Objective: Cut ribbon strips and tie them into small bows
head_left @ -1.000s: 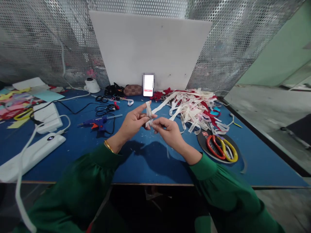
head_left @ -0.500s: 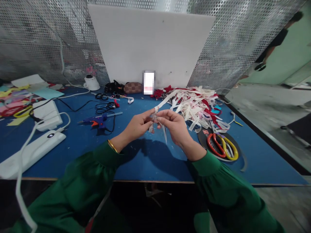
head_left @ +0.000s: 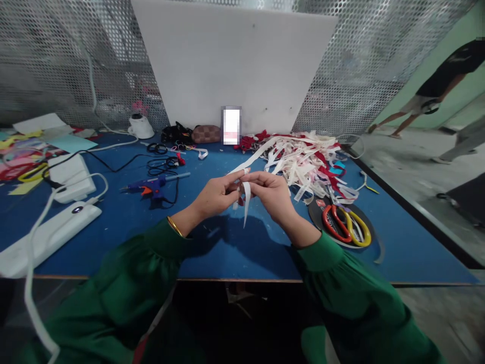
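My left hand [head_left: 214, 196] and my right hand [head_left: 271, 194] meet above the middle of the blue table [head_left: 113, 222]. Both pinch one white ribbon strip [head_left: 246, 199]. One end of the strip hangs down between my hands; the other end runs back to the right toward a heap of white and red ribbons [head_left: 303, 162]. Both arms wear green sleeves, and a gold bangle is on my left wrist.
Red and yellow scissors [head_left: 346, 225] lie on a dark disc at the right. A blue glue gun [head_left: 153, 187] lies left of my hands, with white power strips [head_left: 49, 232] and cables further left. A white board [head_left: 235, 71] leans on perforated metal mesh behind. A person walks at far right.
My hands have come together and folded the ribbon; its loose end now hangs down between them. The person in the background has moved further into view at the right.
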`<state>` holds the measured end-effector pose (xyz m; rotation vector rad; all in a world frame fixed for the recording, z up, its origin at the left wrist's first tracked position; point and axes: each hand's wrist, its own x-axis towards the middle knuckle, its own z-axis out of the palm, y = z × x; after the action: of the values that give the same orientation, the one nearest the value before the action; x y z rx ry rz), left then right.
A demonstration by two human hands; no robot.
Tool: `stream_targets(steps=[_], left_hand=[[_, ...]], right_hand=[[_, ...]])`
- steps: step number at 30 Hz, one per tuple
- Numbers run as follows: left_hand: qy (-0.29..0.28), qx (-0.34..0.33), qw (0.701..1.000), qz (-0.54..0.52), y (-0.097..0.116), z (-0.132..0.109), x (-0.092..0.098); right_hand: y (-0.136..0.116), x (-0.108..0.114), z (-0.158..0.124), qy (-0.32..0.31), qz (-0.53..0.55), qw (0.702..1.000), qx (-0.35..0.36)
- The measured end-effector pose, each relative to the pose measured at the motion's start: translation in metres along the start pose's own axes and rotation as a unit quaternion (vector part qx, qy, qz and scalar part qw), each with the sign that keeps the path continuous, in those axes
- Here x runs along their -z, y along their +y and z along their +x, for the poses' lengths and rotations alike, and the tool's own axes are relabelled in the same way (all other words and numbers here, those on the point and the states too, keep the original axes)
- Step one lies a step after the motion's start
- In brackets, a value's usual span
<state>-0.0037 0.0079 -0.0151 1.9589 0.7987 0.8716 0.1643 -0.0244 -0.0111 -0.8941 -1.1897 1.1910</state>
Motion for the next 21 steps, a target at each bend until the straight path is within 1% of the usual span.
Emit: stream_targets(steps=[6,8,10,12,13,15,18,21], left_hand=[[0.011,0.005,1.000,-0.028,-0.004,-0.001,-0.004],[0.006,0.006,0.999,-0.045,-0.003,-0.001,-0.005],[0.004,0.009,0.998,-0.059,0.000,-0.001,-0.005],[0.010,0.014,0.998,-0.065,0.003,-0.001,-0.006],[0.013,0.018,0.998,-0.065,0.003,-0.001,-0.006],[0.019,0.023,0.997,-0.069,0.003,-0.002,-0.007],[0.017,0.022,0.995,-0.098,0.000,-0.003,-0.010],[0.002,0.017,0.995,-0.102,-0.003,-0.004,-0.015]], right_hand=[[-0.002,0.000,-0.001,0.009,-0.048,0.999,0.018],[-0.004,0.002,-0.001,0.033,-0.057,0.997,0.026],[-0.005,0.004,0.000,0.072,-0.054,0.995,0.043],[-0.004,0.005,0.000,0.106,-0.061,0.990,0.069],[-0.003,0.005,-0.001,0.113,-0.079,0.987,0.087],[0.001,0.003,-0.004,0.109,-0.146,0.975,0.131],[0.007,-0.001,-0.010,0.092,-0.267,0.941,0.184],[0.012,-0.004,-0.013,0.108,-0.340,0.916,0.181]])
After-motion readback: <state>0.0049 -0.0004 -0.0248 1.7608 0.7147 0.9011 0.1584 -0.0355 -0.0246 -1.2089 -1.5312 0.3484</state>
